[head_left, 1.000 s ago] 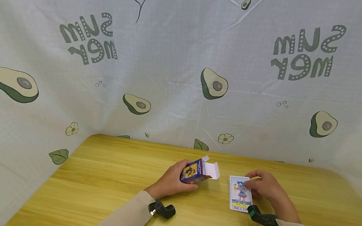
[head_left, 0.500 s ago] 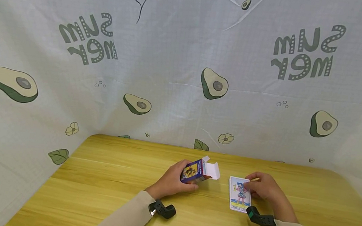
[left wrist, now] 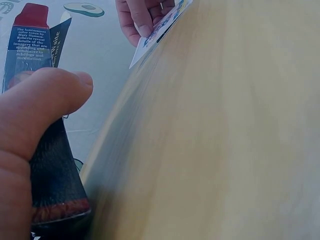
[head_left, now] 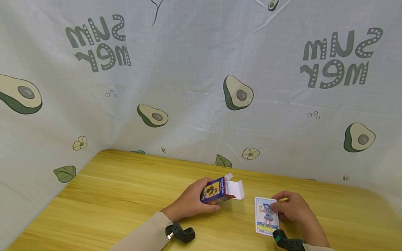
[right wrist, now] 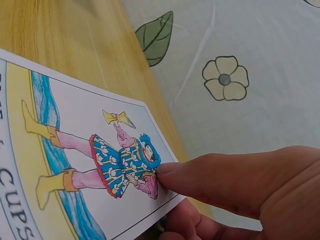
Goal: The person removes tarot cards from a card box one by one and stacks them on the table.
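Observation:
My left hand [head_left: 191,200] grips a dark blue tarot card box [head_left: 212,190], fingers behind it and thumb along its near side. White flaps stand open at the box's right end. In the left wrist view the thumb [left wrist: 60,95] lies across the box's printed side [left wrist: 32,45]. To the right, my right hand [head_left: 295,208] pinches a face-up tarot card [head_left: 266,219] by its upper right corner. The right wrist view shows the thumb on top of the card [right wrist: 80,135], other fingers curled underneath. A figure with a gold cup is printed on it, with "CUPS" at the bottom.
Both hands are over a light wood table [head_left: 130,201]. A white cloth [head_left: 194,57] with avocado prints hangs behind it and along the sides. Each wrist wears a small black camera, such as the left one [head_left: 182,233].
The card has shifted very slightly toward me with the right hand. A second card edge that showed along its left side no longer shows. The left hand and box stay still.

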Available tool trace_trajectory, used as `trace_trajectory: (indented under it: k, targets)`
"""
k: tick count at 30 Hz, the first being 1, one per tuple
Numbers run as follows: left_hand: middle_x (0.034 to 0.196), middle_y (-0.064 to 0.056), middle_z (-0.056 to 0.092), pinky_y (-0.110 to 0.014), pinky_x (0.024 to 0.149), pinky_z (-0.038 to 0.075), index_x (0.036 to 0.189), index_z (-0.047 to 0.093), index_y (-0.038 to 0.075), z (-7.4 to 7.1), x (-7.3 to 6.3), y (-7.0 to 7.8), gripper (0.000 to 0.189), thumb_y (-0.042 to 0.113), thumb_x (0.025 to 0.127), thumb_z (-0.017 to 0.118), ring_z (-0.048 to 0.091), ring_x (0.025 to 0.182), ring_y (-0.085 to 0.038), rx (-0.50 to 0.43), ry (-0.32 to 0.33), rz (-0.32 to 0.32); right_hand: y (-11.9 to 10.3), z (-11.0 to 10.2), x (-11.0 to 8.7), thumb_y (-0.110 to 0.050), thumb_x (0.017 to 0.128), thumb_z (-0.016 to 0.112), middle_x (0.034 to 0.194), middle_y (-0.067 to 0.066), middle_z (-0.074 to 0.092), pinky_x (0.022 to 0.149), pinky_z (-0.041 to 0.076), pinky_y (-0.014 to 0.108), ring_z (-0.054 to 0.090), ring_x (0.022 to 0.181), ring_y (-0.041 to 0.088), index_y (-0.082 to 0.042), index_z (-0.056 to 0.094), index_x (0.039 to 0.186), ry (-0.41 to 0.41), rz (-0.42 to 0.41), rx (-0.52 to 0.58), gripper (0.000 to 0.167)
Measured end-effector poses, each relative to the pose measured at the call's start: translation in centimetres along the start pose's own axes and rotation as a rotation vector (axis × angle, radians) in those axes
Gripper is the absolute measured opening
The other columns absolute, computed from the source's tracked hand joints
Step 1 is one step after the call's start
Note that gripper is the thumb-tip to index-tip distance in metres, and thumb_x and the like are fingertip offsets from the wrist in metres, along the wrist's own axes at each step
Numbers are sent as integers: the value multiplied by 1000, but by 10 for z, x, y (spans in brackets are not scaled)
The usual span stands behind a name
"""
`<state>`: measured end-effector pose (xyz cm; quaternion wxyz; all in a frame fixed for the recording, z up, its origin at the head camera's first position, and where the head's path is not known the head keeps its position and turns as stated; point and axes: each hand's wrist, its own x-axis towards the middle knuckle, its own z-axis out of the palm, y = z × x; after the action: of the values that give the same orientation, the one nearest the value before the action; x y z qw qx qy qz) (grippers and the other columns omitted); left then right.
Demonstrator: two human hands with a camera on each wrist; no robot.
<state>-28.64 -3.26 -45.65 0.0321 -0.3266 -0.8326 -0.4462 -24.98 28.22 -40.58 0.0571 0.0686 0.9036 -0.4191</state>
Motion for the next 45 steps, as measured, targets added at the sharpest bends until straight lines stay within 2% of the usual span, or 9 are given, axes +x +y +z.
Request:
trace_trajectory:
  k: [7, 29, 45]
  targets:
    - [106, 5, 56, -23, 77, 46, 126, 50, 16, -1, 0, 3, 62, 42, 77, 78, 53, 91, -9, 8, 11, 1, -1, 2, 0, -10, 84, 69, 93, 19, 59, 63, 49, 29, 55, 75, 24, 5, 59, 110, 13, 6, -22, 31]
    - [107, 6, 56, -23, 78, 47, 127, 49, 16, -1, 3, 3, 63, 42, 77, 78, 53, 92, -9, -6, 7, -11, -5, 5, 3, -12, 82, 71, 93, 20, 57, 62, 47, 29, 53, 77, 26, 4, 59, 108, 45, 28, -81, 33]
    - [108, 6, 56, -24, 78, 46, 127, 49, 17, -1, 1, 3, 63, 43, 77, 78, 53, 92, -9, 2, 5, -6, -4, 7, 0, -12, 83, 71, 93, 20, 57, 62, 45, 30, 52, 77, 27, 3, 60, 105, 59, 24, -96, 29]
